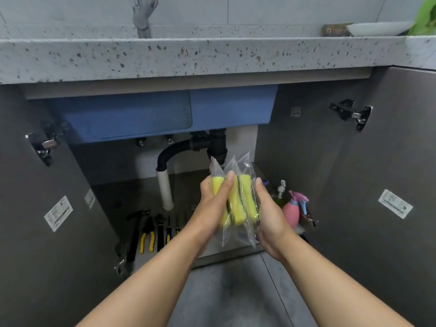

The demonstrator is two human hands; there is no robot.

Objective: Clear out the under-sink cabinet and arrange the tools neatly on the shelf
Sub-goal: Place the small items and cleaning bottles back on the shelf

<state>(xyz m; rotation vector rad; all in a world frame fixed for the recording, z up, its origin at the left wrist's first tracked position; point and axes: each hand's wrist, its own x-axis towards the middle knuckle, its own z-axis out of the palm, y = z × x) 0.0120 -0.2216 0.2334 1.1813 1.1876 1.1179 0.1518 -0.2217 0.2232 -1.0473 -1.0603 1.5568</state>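
Note:
Several yellow sponges in clear plastic packets [238, 204] are held between both hands in front of the open under-sink cabinet. My left hand [212, 204] grips the left side, thumb curled over the top of one sponge. My right hand [269, 220] presses flat against the right side of the packets. On the cabinet floor [184, 185] at the left lie tools in a row: a hammer [136, 230], yellow-handled pliers [147, 234], a black wrench [160, 230] and two screwdrivers [173, 227].
A pink spray bottle [292, 211] and a pump dispenser [280, 190] stand at the cabinet's right. A black drain pipe [179, 147] and a white pipe [165, 187] hang under the blue sink basin [141, 116]. Both cabinet doors [389, 185] are open. A speckled countertop [188, 57] runs above.

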